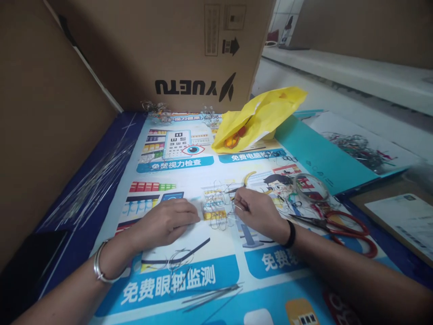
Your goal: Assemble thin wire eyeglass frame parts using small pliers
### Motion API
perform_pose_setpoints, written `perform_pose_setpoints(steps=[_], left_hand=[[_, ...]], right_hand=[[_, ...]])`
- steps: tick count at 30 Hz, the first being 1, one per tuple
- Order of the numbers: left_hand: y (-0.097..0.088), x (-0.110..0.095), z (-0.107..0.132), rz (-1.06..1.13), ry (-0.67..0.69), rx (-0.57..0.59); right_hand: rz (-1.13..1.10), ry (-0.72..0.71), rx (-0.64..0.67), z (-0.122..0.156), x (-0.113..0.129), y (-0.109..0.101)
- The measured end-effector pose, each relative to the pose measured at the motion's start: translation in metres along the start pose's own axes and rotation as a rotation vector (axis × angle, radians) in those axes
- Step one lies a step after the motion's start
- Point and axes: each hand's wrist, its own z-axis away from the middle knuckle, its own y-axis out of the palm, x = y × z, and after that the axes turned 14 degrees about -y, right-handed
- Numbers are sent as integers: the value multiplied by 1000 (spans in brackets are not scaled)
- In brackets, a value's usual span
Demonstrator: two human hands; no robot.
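My right hand [257,212] is closed in a pinch on a thin wire [241,207], its far end hard to follow. My left hand [174,221] rests on the printed sheet with fingers curled together. A small whitish, see-through piece [199,203] shows at its fingertips; I cannot make out what it is. Between the hands lies a loose tangle of curled wires [216,205]. Yellow-handled pliers [249,177] lie just beyond my right hand, partly hidden by it. Nearer me are more wire loops [179,261] and several straight wires [211,296].
Red-handled scissors [352,225] and a wire coil [311,187] lie by my right forearm. A yellow bag [267,119] stands behind. Straight wires [91,185] lie at left, and a wire heap [360,149] at right. Cardboard [135,49] walls the back and left.
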Motion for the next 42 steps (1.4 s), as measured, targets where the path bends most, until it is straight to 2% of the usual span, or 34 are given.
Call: perform_pose_setpoints(steps=[15, 22, 27, 42], left_hand=[[2, -3, -3, -93, -24, 86], [3, 2, -1, -20, -54, 21], [5, 2, -3, -72, -79, -16], [8, 1, -13, -86, -102, 0]], right_hand=[[5, 1, 19, 0, 0, 0], [6, -3, 19, -1, 0, 0], [7, 1, 19, 0, 0, 0], [2, -3, 12, -1, 0, 0]])
